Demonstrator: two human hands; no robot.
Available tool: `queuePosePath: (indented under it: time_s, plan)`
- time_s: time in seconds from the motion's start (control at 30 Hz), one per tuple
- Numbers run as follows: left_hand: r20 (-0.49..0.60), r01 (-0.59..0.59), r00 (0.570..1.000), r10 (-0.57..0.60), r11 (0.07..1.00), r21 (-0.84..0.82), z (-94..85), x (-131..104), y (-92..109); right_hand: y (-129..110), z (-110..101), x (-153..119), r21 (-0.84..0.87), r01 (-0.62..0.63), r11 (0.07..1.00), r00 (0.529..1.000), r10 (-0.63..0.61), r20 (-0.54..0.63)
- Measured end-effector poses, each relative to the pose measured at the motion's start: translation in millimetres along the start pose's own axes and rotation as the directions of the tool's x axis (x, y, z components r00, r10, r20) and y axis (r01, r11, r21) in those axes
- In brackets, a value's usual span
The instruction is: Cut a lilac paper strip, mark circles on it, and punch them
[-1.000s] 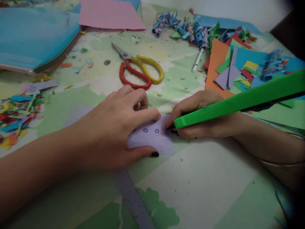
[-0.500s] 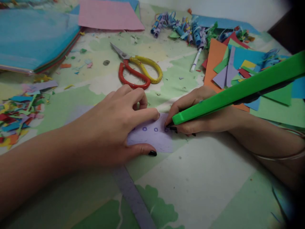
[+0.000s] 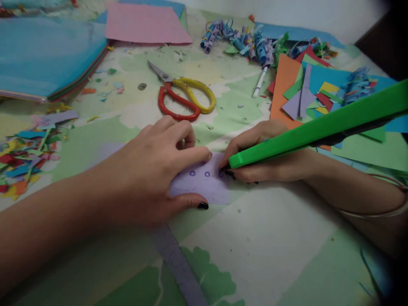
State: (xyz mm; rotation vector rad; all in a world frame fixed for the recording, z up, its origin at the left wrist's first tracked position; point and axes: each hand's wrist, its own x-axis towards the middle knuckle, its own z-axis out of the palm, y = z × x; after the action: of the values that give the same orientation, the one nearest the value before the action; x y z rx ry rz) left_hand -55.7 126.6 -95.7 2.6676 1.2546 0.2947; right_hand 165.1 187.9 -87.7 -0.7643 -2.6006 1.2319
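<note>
My left hand (image 3: 153,165) lies on a strip of purple paper (image 3: 200,191), pressing it to the table. Its thumb and index finger are spread apart; the other fingers curl under. Small hand-drawn rings (image 3: 207,174) run in a row across the paper. At the row's right end, my right hand (image 3: 267,157) is closed in a writing grip around a long bright green pen-like tool (image 3: 318,127). The fingers hide its point. Beyond my left hand lie scissors (image 3: 188,95) with one red and one yellow handle, blades apart.
A narrow purple strip (image 3: 181,263) lies nearer me. Paper scraps (image 3: 28,157) are heaped at left, below a stack of coloured sheets (image 3: 51,55). Pink paper (image 3: 146,23), curled paper pieces (image 3: 242,40) and a white stick (image 3: 260,83) lie at the back. Cut papers (image 3: 283,89) overlap at right.
The view has shifted slightly. My right hand and the green tool have dipped a little at the last ring; my left hand stays on the paper.
</note>
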Motion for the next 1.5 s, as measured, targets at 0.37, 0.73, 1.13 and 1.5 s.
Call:
queuePosePath:
  time_s: [0.37,0.73,1.13,1.5]
  plan:
    - [0.000,0.044,0.999,-0.044,0.999,0.020,0.2,-5,6,2,0,-1,0.024,-0.010,1.000,1.000,0.011,-0.022]
    - [0.034,0.032,0.999,-0.035,0.995,0.096,-0.9,-3,7,1,0,-2,-0.034,-0.003,0.999,1.000,0.002,-0.025]
    - [0.054,0.061,0.996,-0.072,0.981,0.183,-4.3,-10,20,3,2,-3,-0.029,0.027,0.999,0.994,-0.030,-0.103]
    - [0.177,0.060,0.979,-0.101,0.973,0.224,-10.2,-6,23,8,-2,0,0.042,-0.034,0.999,0.999,0.035,-0.024]
